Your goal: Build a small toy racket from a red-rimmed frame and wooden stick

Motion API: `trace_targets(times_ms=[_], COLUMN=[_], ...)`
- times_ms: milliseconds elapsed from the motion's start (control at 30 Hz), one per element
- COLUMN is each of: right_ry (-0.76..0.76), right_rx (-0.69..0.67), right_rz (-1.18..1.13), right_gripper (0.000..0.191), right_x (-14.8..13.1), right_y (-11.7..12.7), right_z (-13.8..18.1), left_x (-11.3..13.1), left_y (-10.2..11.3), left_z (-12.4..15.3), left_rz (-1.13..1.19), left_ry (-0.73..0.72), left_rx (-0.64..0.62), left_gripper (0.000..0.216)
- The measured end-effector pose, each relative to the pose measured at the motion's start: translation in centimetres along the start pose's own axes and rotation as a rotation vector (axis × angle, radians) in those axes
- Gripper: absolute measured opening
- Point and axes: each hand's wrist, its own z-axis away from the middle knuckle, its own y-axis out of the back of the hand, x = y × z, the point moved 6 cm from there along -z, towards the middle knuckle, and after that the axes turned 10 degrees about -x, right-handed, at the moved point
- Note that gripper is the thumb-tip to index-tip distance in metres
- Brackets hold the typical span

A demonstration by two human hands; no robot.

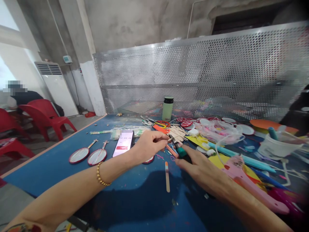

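My left hand (147,146) is closed in a pinch near a pile of wooden craft sticks (177,132); what it pinches is too small to make out. Under it lies a round red-rimmed disc (149,159). My right hand (196,166) is wrapped round a dark tool with a green handle (181,151), its tip pointing toward the left fingers. One loose wooden stick with an orange tip (167,176) lies on the blue table (72,161) between my arms.
Two finished round paddles on sticks (88,155) and a phone (123,143) lie to the left. A green bottle (167,108), scissors (161,126), red and white discs (207,121), a pink glue gun (243,178) and a white cup (275,146) crowd the right. Red chairs (45,117) stand off left.
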Motion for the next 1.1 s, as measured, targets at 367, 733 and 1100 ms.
trace_targets(times_ms=[367, 733, 1100], right_ry=[-0.065, -0.087, -0.066], right_rx=[-0.001, -0.030, 0.001], right_rz=[0.028, 0.014, 0.047], right_gripper=[0.022, 0.025, 0.018], right_x=[-0.03, 0.23, 0.25], right_y=[-0.21, -0.45, -0.96], right_z=[-0.22, -0.44, -0.67], left_x=[-0.20, -0.36, -0.18], left_y=[-0.12, -0.31, -0.13], left_z=[0.12, 0.10, 0.04], left_rz=[-0.010, -0.005, -0.054], left_ry=[0.026, 0.041, 0.010], left_rx=[-0.012, -0.029, -0.080], left_gripper=[0.019, 0.019, 0.019])
